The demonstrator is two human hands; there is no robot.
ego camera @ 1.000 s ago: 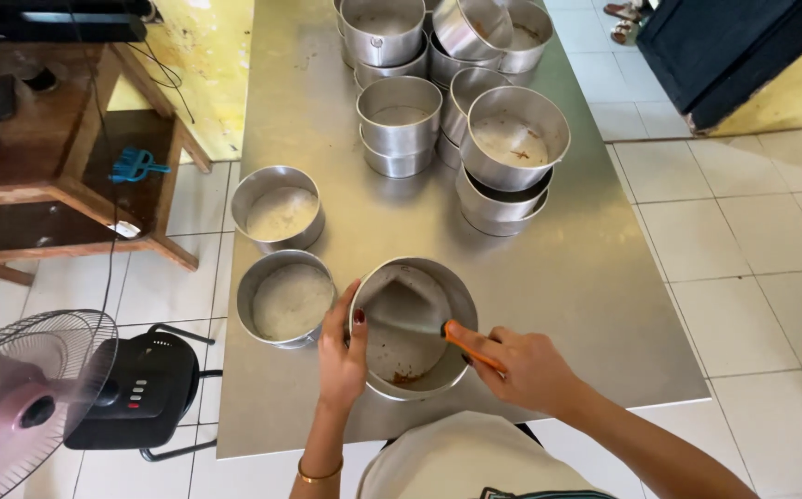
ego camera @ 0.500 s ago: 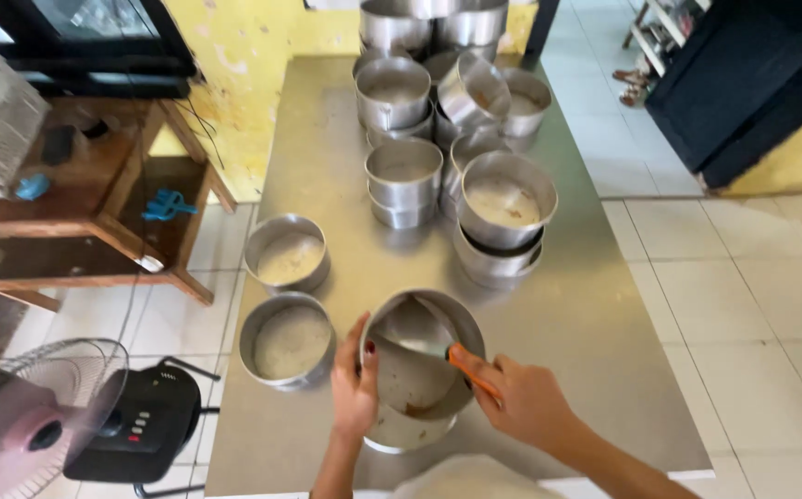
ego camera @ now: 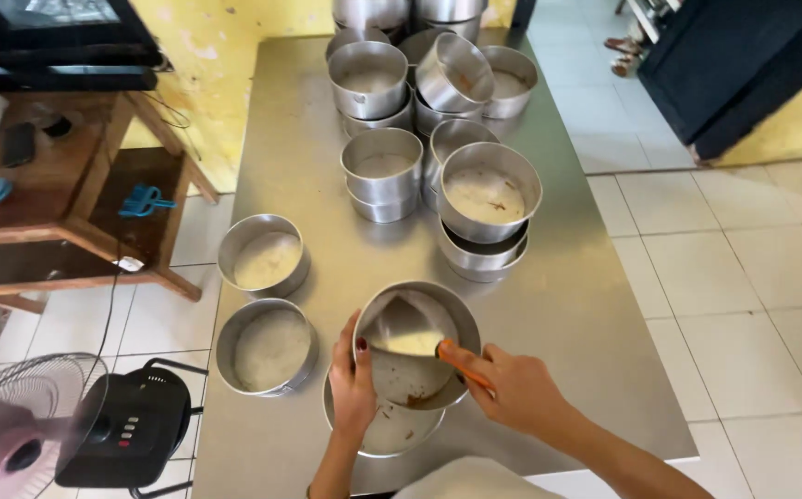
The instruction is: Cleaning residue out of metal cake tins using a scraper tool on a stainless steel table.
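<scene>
- Left hand (ego camera: 353, 388) closed around the rim of a round metal tin (ego camera: 416, 344), thumb inside the wall, fingers on the outside. Tin held tilted, its open mouth facing up toward the camera, near the front edge of the steel table (ego camera: 567, 305).
- Right hand (ego camera: 516, 393) wrapped tight on the orange handle of a scraper (ego camera: 415, 333); the flat blade lies inside the tin against its wall, with pale residue at the blade's edge.
- Directly under the held tin, another tin (ego camera: 387, 432) sits flat on the table, partly hidden by it.
- Left of the hands: two shallow tins, one near (ego camera: 267, 345) and one behind it (ego camera: 263, 255), both with a pale coating on the bottom.
- Behind the hands: a stack of tins (ego camera: 487, 208), more tins (ego camera: 381, 171) crowded toward the far end.
- Floor at the lower left: a fan (ego camera: 12, 434) and a black appliance (ego camera: 123, 430). Wooden shelf (ego camera: 68, 212) stands left of the table.
</scene>
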